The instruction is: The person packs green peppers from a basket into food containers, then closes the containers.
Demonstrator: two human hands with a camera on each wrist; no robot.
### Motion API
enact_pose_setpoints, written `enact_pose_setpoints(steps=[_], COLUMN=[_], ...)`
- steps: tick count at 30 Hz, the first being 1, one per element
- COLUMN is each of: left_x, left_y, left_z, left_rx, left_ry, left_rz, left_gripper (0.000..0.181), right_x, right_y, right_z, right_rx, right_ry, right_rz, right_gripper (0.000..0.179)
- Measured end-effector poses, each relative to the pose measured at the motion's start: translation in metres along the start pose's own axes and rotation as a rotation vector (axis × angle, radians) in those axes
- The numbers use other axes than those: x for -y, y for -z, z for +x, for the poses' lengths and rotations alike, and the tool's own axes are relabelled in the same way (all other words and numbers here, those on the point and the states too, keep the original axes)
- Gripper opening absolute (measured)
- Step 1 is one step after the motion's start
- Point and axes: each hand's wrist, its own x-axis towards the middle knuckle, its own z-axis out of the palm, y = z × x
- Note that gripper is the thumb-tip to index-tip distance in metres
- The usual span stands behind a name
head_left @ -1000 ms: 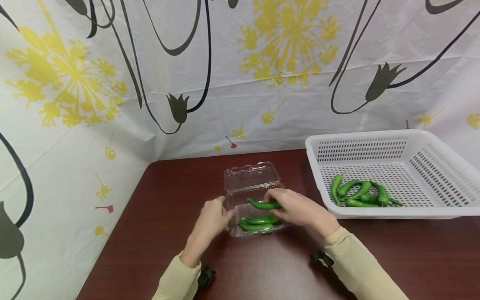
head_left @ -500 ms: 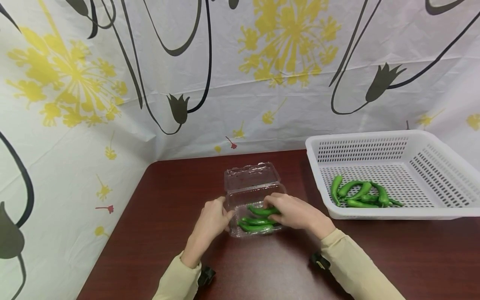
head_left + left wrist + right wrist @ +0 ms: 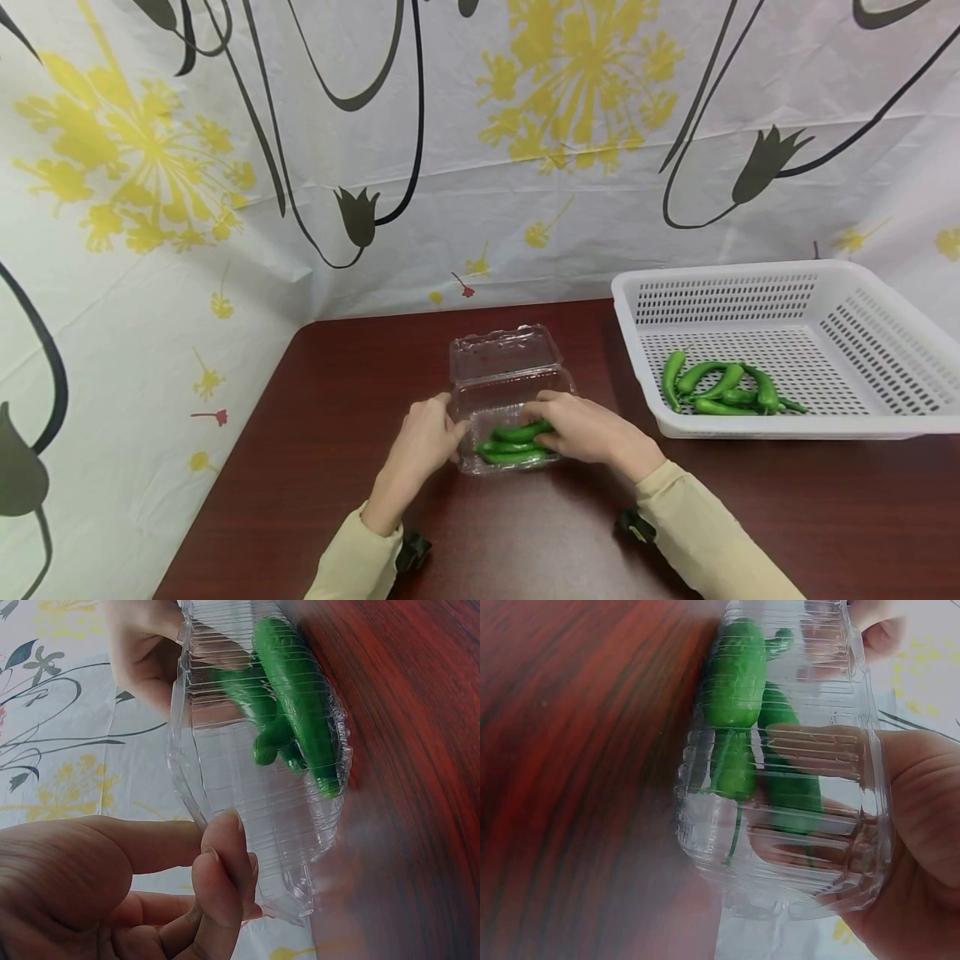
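A hinged clear plastic clamshell container (image 3: 504, 354) lies open on the table, its lid tipped toward the back. My left hand (image 3: 426, 437) pinches the container's left edge between thumb and fingers, as the left wrist view also shows. Inside the tub, my right hand (image 3: 587, 427) holds a green chili pepper (image 3: 517, 432) with thumb and fingers around it. That pepper is low, right beside two more green peppers (image 3: 512, 457) lying along the near side. Through the ribbed wall, the right wrist view shows the held pepper (image 3: 793, 799); my fingertips are partly blurred by the plastic.
A white perforated basket (image 3: 787, 427) stands at the right, with several green peppers (image 3: 720, 385) in its near left corner. The dark red table (image 3: 360, 358) meets a patterned white cloth (image 3: 465, 225) behind and at the left.
My right hand has lowered the green chili pepper into the container and shifted it toward me, next to the other two. The left hand has stayed on the container's edge.
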Motion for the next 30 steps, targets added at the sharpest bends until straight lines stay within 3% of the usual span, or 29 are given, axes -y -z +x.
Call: enact_pose_setpoints(steps=[20,30], left_x=[0.0018,0.0012], left_y=[-0.0008,0.0002], left_z=[-0.0005,-0.0005], left_rx=[-0.002,0.001], left_ry=[0.005,0.002], left_rz=[0.003,0.009], left_gripper=[0.056,0.056], right_x=[-0.0029,-0.0032], right_y=[-0.0024,-0.0051], right_z=[0.0001,-0.0006], right_rx=[-0.004,-0.050], right_ry=[0.094,0.087], right_rz=[-0.073,-0.051], right_gripper=[0.035,0.034])
